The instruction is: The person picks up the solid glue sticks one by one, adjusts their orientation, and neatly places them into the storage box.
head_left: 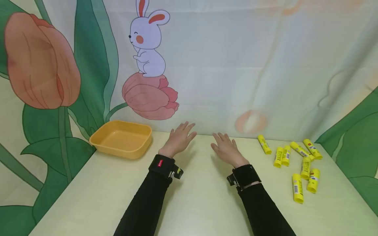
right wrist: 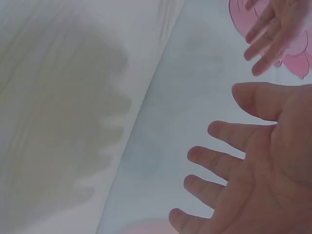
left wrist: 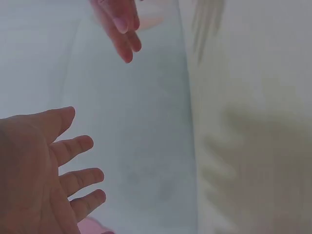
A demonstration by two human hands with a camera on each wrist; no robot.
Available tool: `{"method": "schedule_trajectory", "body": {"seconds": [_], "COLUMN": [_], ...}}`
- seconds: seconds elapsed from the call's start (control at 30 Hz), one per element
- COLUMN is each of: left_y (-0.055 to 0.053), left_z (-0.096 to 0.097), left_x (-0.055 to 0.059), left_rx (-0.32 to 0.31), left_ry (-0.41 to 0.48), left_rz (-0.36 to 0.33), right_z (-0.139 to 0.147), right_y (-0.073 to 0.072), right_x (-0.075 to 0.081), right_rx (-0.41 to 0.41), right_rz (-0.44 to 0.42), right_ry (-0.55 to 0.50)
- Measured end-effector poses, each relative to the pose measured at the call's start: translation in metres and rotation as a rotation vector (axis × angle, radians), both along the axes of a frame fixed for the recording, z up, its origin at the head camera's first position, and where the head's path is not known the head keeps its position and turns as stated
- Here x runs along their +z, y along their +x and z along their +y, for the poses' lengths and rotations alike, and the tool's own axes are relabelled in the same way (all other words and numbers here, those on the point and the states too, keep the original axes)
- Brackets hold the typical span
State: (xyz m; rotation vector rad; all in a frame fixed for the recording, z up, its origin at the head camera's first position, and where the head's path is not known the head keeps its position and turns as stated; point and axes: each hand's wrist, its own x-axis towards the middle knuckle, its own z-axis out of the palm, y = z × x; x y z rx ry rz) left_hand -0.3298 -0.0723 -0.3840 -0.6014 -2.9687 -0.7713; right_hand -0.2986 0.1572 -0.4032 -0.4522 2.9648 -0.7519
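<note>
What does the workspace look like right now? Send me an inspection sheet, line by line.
Surface: pale table, hand shadows on it.
Job's things: orange basket at left, nothing seen inside; several yellow tubes lying scattered at right.
Clutter: nothing seen.
Hands: left hand and right hand apart above the table, fingers extended, holding nothing.
Cables: nothing seen.
Surroundings: backdrop behind the table, printed with a white rabbit, flowers and leaves.

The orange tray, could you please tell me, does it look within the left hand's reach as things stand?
Probably yes: the left hand holds nothing, and nothing stands on the table between it and the orange tray.
</note>
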Motion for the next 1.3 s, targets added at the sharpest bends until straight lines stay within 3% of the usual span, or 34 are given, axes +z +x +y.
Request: {"method": "schedule_trajectory", "body": {"seconds": [0.4,0.67,0.9,1.1,1.3], "left_y": [-0.015,-0.023,-0.023,-0.017,-0.021], "left_z": [-0.073,-0.136,-0.195,-0.244,-0.273], "left_x": [0.016,0.026,0.022,0.015,0.014], "left_rx": [0.083,0.153,0.227,0.268,0.296], "left_ry": [0.01,-0.029,-0.072,-0.085,-0.051], "left_rz": [0.043,0.011,-0.041,-0.018,-0.014], "right_z": [-0.053,-0.087,-0.114,-0.117,-0.112], "right_y": [-0.01,-0.013,-0.002,-0.001,-0.006], "right_x": [0.004,0.005,0.011,0.011,0.012], "right_rx": [0.093,0.17,0.238,0.235,0.227], "right_rz": [-0.013,-0.008,0.02,0.012,0.014], "right_ry": [-0.082,-0.101,-0.124,-0.119,-0.141]}}
